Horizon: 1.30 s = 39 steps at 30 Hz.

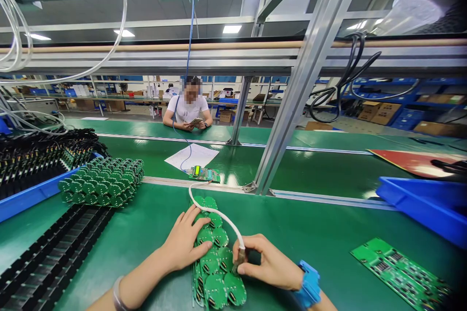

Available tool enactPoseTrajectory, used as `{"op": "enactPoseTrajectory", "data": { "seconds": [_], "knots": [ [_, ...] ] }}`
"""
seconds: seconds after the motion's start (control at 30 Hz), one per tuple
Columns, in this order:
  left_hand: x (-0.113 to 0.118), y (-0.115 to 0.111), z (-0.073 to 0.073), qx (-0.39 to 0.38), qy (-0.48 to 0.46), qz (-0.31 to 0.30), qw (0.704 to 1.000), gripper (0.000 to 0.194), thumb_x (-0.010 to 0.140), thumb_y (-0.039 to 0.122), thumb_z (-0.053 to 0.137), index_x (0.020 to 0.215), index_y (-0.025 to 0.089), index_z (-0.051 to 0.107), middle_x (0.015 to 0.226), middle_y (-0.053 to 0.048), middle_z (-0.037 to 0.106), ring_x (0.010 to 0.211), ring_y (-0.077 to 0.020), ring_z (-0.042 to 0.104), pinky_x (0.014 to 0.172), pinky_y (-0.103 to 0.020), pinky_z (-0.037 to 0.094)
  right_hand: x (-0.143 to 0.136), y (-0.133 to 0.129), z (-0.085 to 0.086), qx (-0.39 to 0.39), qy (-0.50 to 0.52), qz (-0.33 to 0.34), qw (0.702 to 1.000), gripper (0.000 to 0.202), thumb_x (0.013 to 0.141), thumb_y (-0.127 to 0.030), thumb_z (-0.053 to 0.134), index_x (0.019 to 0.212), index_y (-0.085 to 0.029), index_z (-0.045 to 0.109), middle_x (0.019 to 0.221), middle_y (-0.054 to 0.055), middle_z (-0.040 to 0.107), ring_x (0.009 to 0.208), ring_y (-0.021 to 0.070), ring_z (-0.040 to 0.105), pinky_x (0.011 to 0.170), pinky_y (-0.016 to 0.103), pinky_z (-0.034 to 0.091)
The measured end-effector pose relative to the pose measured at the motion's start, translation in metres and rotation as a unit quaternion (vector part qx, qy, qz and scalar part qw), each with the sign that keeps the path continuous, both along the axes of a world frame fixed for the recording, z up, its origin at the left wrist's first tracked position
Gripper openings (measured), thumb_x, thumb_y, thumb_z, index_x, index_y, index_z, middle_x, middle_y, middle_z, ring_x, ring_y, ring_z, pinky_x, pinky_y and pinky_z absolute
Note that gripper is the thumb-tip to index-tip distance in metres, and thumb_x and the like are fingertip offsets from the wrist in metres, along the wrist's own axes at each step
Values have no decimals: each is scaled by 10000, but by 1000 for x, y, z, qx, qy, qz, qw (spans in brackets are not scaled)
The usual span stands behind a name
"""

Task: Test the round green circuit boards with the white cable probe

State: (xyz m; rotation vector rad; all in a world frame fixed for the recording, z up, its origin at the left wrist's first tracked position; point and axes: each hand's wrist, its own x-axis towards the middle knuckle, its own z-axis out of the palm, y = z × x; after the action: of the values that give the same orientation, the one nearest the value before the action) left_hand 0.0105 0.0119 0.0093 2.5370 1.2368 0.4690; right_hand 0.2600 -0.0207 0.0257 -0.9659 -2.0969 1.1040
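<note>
A panel of round green circuit boards [215, 291] lies in front of me on the green bench, with its long side running away from me. My left hand [186, 240] rests on the panel's left side, fingers spread. Between the thumb and fingers of my right hand [264, 260] is a brown probe connector [239, 257], held against the panel's right edge. From it a white cable [228, 221] arches over the panel to a small test board [204, 174] with a lit yellow-green display. The connector's tip is hidden against the boards.
At left stand stacked round boards [102, 182], black slotted racks [47, 257] and a blue tray [32, 197] of black cables. A metal post [292, 102] rises ahead. Rectangular circuit boards [399, 272] and a blue bin [426, 209] are at right. A seated person [189, 107] holds a phone across the bench.
</note>
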Motion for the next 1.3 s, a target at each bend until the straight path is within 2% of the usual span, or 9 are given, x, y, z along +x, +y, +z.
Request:
{"op": "enactPoseTrajectory", "data": {
  "seconds": [1.3],
  "knots": [
    [-1,1,-2,3,-8,-4,1000,502,868,342,613,1344,249,487,1540,-108,302,1440,-350,209,1121,-592,264,0,0,-1,-12,7,1,1000,189,751,-329,712,713,-156,646,642,-3,596,606,144,505,604,245,425]
  ]
}}
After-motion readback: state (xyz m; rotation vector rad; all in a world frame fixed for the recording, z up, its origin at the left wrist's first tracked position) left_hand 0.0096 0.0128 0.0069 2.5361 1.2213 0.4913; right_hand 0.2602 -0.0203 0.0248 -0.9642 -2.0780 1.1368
